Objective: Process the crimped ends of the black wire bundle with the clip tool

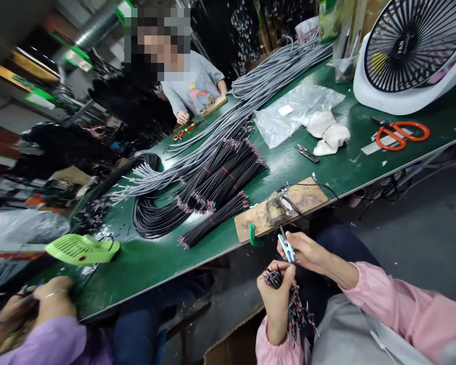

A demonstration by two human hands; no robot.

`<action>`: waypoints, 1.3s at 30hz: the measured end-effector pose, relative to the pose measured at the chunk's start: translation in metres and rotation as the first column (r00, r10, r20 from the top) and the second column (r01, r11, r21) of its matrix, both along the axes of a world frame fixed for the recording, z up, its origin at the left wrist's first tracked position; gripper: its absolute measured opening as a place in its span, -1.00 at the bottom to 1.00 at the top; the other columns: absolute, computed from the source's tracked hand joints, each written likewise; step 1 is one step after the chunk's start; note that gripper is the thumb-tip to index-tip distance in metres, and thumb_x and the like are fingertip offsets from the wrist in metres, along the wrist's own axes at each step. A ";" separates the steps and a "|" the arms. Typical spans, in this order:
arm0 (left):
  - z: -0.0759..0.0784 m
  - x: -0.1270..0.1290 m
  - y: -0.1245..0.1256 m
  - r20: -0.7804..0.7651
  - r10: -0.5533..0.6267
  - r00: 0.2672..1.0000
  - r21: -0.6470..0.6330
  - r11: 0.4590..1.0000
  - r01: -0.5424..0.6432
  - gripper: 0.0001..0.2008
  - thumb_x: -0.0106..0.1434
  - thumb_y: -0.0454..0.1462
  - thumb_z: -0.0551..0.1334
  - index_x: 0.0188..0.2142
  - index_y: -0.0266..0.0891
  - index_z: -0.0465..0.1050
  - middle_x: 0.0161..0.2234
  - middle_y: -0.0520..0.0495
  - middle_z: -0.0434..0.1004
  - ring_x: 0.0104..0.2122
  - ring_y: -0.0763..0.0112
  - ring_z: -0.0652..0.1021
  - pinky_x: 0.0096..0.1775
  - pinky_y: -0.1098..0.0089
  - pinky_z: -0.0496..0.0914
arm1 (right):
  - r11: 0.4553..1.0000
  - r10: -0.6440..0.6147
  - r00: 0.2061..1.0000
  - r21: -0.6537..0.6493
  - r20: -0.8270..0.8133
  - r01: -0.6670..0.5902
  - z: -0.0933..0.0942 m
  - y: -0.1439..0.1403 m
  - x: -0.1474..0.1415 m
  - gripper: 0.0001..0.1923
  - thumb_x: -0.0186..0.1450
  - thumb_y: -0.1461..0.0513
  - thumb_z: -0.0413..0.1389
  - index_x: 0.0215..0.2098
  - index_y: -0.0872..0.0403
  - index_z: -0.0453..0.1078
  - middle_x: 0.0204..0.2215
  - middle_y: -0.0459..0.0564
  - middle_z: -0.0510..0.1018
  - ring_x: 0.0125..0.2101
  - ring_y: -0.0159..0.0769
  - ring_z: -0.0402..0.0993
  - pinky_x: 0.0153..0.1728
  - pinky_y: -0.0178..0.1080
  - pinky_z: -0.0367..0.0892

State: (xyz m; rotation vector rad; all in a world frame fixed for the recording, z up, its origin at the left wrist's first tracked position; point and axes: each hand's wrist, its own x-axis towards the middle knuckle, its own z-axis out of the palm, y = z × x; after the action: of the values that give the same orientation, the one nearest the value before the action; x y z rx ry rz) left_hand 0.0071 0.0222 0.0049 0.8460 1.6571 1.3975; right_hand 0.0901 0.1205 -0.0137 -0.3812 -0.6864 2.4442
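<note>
Just below the table (349, 167) edge, both hands worked in open room above the lap. Left hand (276, 293) was curled tight around a wire bundle (294, 304). Right hand (306, 252), right beside it, pinched small blue clippers (288, 248) over the wire tips.

Upright black wire bundle (285, 296) beside small blue-handled cutters (288, 249), below table edge.
</note>
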 end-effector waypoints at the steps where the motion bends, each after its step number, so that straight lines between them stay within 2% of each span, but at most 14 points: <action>1: 0.000 0.001 0.000 0.012 0.006 1.000 -0.005 1.000 -0.006 -0.82 0.13 -0.24 0.26 -0.52 -0.30 0.39 -0.71 0.12 0.30 -0.73 0.56 0.31 -0.57 0.47 0.23 | 1.000 0.028 1.000 -0.014 -0.008 -0.028 -0.001 0.000 0.001 -0.55 0.17 -0.05 0.14 -0.45 0.23 0.41 -0.54 -0.04 0.43 -0.56 -0.46 0.30 -0.51 -0.37 0.17; 4: 0.001 0.003 0.000 0.030 0.015 0.999 -0.013 1.000 -0.015 -0.81 0.14 -0.22 0.26 -0.52 -0.29 0.38 -0.74 0.13 0.28 -0.73 0.56 0.30 -0.56 0.47 0.23 | 0.994 0.079 0.996 -0.077 -0.030 -0.081 -0.009 0.001 0.003 -0.47 0.20 -0.11 0.06 -0.36 0.24 0.43 -0.50 0.01 0.45 -0.49 -0.40 0.35 -0.46 -0.35 0.20; 8: 0.005 0.004 -0.001 0.015 -0.002 1.000 -0.033 0.999 0.002 -0.80 0.14 -0.21 0.26 -0.53 -0.30 0.38 -0.73 0.11 0.29 -0.72 0.55 0.30 -0.57 0.47 0.23 | 0.992 0.010 1.000 -0.128 0.012 -0.009 -0.029 0.000 0.012 -0.49 0.19 -0.11 0.06 -0.38 0.21 0.44 -0.55 -0.05 0.39 -0.55 -0.45 0.25 -0.55 -0.38 0.11; 10: 0.007 0.004 -0.003 0.003 -0.015 1.000 -0.039 0.999 0.015 -0.79 0.11 -0.21 0.28 -0.55 -0.30 0.40 -0.72 0.10 0.30 -0.71 0.54 0.32 -0.58 0.47 0.25 | 0.998 -0.024 0.997 -0.055 0.073 0.028 -0.034 -0.002 0.021 -0.53 0.20 -0.07 0.08 -0.35 0.20 0.44 -0.53 -0.04 0.40 -0.55 -0.45 0.23 -0.54 -0.37 0.10; 12: 0.007 0.005 -0.005 0.005 -0.004 1.000 -0.059 0.998 0.004 -0.76 0.07 -0.18 0.30 -0.59 -0.30 0.39 -0.71 0.08 0.31 -0.71 0.53 0.33 -0.59 0.47 0.26 | 0.990 -0.096 0.980 0.121 0.176 0.076 -0.032 -0.005 0.033 -0.62 0.22 0.00 0.12 -0.37 0.19 0.44 -0.52 -0.05 0.40 -0.52 -0.44 0.25 -0.50 -0.35 0.12; 14: 0.005 0.007 -0.007 0.024 0.052 0.998 -0.106 0.993 -0.049 -0.72 0.02 -0.15 0.33 -0.63 -0.29 0.38 -0.71 0.07 0.32 -0.71 0.52 0.34 -0.61 0.47 0.28 | 0.934 -0.195 0.937 0.348 0.291 0.086 -0.022 -0.009 0.044 -0.70 0.22 0.07 0.14 -0.44 0.17 0.43 -0.54 -0.07 0.40 -0.49 -0.41 0.27 -0.44 -0.33 0.15; 17: 0.001 0.012 -0.009 0.050 0.127 0.991 -0.187 0.976 -0.116 -0.70 -0.06 -0.12 0.37 -0.63 -0.29 0.38 -0.71 0.07 0.34 -0.69 0.49 0.37 -0.61 0.47 0.30 | 0.776 -0.307 0.869 0.631 0.387 -0.007 0.000 -0.015 0.056 -0.77 0.21 0.14 0.17 -0.48 0.15 0.45 -0.51 -0.06 0.42 -0.45 -0.36 0.30 -0.40 -0.29 0.19; 19: -0.001 0.016 -0.010 0.045 0.133 0.990 -0.203 0.972 -0.121 -0.71 -0.12 -0.14 0.40 -0.62 -0.29 0.38 -0.70 0.06 0.36 -0.65 0.46 0.40 -0.56 0.45 0.33 | 0.655 -0.358 0.853 0.753 0.381 -0.061 0.014 -0.017 0.057 -0.83 0.19 0.17 0.19 -0.42 0.14 0.49 -0.47 -0.02 0.47 -0.39 -0.30 0.33 -0.33 -0.25 0.22; 21: -0.002 0.019 -0.011 0.040 0.140 0.989 -0.201 0.971 -0.129 -0.71 -0.15 -0.15 0.41 -0.61 -0.29 0.39 -0.66 0.04 0.40 -0.59 0.42 0.43 -0.51 0.43 0.36 | 0.574 -0.355 0.866 0.813 0.351 -0.094 0.023 -0.019 0.056 -0.85 0.21 0.20 0.17 -0.32 0.12 0.50 -0.42 0.01 0.51 -0.33 -0.26 0.35 -0.26 -0.22 0.24; 25: -0.002 0.022 -0.014 0.072 0.146 0.987 -0.231 0.965 -0.126 -0.71 -0.18 -0.18 0.43 -0.55 -0.32 0.43 -0.59 0.01 0.43 -0.55 0.41 0.43 -0.46 0.42 0.35 | 0.520 -0.310 0.901 0.847 0.304 -0.107 0.025 -0.020 0.054 -0.86 0.27 0.24 0.09 -0.28 0.12 0.47 -0.39 0.02 0.51 -0.31 -0.26 0.35 -0.25 -0.20 0.26; 27: -0.003 0.021 -0.015 0.084 0.083 0.993 -0.223 0.973 -0.063 -0.72 -0.16 -0.18 0.43 -0.57 -0.33 0.42 -0.62 0.04 0.38 -0.56 0.44 0.40 -0.47 0.43 0.33 | 0.511 -0.333 0.894 0.854 0.299 -0.095 0.022 -0.020 0.054 -0.87 0.28 0.25 0.07 -0.34 0.12 0.45 -0.42 0.02 0.50 -0.33 -0.26 0.34 -0.25 -0.19 0.24; 30: -0.007 0.020 -0.017 0.057 -0.024 0.998 -0.162 0.986 0.032 -0.76 -0.08 -0.19 0.39 -0.53 -0.33 0.44 -0.62 0.06 0.35 -0.57 0.48 0.38 -0.47 0.46 0.31 | 0.555 -0.367 0.868 0.828 0.334 -0.084 0.014 -0.021 0.054 -0.85 0.28 0.24 0.07 -0.41 0.12 0.41 -0.45 0.00 0.45 -0.37 -0.29 0.32 -0.31 -0.23 0.23; 36: -0.016 0.021 -0.022 0.301 0.068 0.951 -0.065 0.997 -0.051 -0.76 0.10 -0.14 0.28 -0.51 -0.28 0.38 -0.63 0.12 0.29 -0.76 0.64 0.27 -0.65 0.51 0.20 | 0.840 -0.281 0.897 0.540 0.342 0.058 -0.004 -0.032 0.045 -0.73 0.22 0.09 0.12 -0.48 0.13 0.33 -0.52 -0.09 0.36 -0.47 -0.37 0.29 -0.42 -0.31 0.22; 39: -0.018 0.023 -0.023 0.376 0.056 0.925 -0.039 0.998 -0.044 -0.74 0.09 -0.14 0.29 -0.53 -0.29 0.36 -0.61 0.13 0.30 -0.79 0.67 0.26 -0.69 0.54 0.17 | 0.918 -0.244 0.922 0.379 0.302 0.119 -0.007 -0.040 0.040 -0.72 0.21 0.07 0.14 -0.47 0.13 0.31 -0.55 -0.12 0.36 -0.50 -0.40 0.30 -0.44 -0.33 0.22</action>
State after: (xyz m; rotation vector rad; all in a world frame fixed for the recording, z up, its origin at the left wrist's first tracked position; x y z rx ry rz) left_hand 0.0296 -0.0003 -0.0131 0.4806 1.4050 1.4610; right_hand 0.1297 0.0802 -0.0210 -0.7020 -1.1634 2.0369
